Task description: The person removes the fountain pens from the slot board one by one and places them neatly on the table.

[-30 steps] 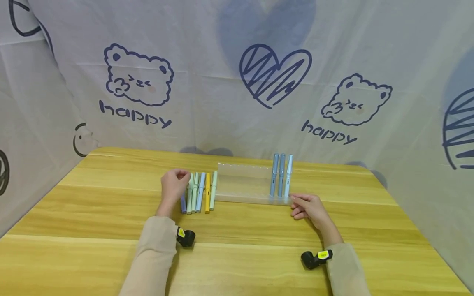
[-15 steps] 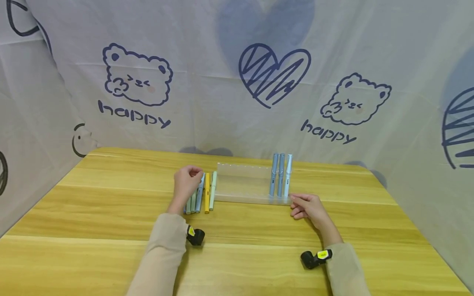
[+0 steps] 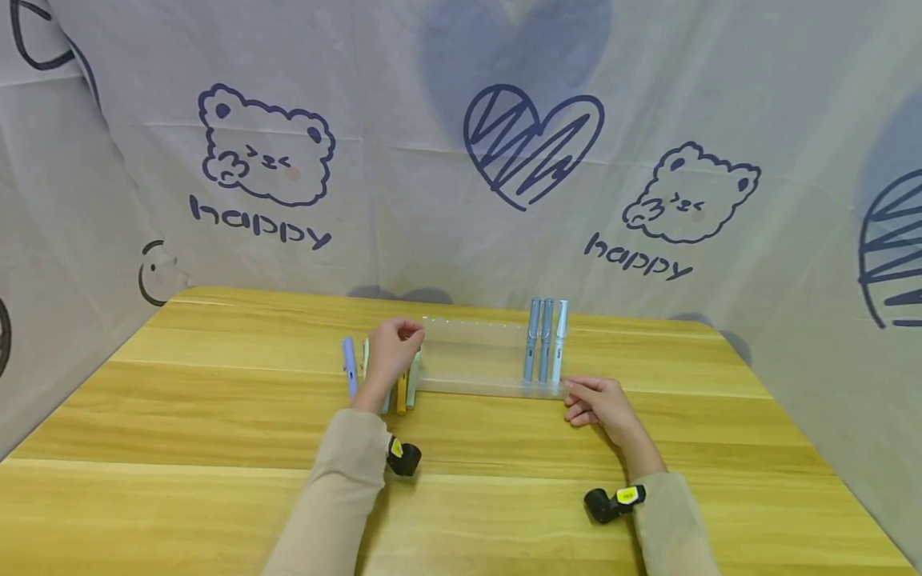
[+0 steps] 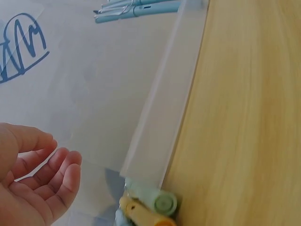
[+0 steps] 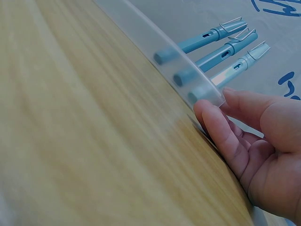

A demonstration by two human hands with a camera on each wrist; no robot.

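Note:
My left hand (image 3: 391, 352) hovers over the row of pens left of a clear plastic pen case (image 3: 471, 356). In the left wrist view its loosely curled fingers (image 4: 66, 188) hold nothing; a yellow pen (image 4: 141, 214) and a pale green pen (image 4: 153, 197) lie below. My right hand (image 3: 601, 406) pinches the case's near right corner between thumb and fingers, clearest in the right wrist view. Two darker blue pens (image 5: 214, 61) and a light blue pen (image 5: 240, 66) stand side by side in the case's right end, their lower ends behind its frosted strip.
A purple pen (image 3: 350, 364) lies at the left of the loose row, partly behind the left wrist; other pens there are mostly hidden by the hand. The wooden table (image 3: 490, 480) meets a printed white cloth (image 3: 403, 184) at the back.
My left hand has moved right across the loose pens toward the case's left edge, uncovering the purple pen. The right hand stays at the case's corner.

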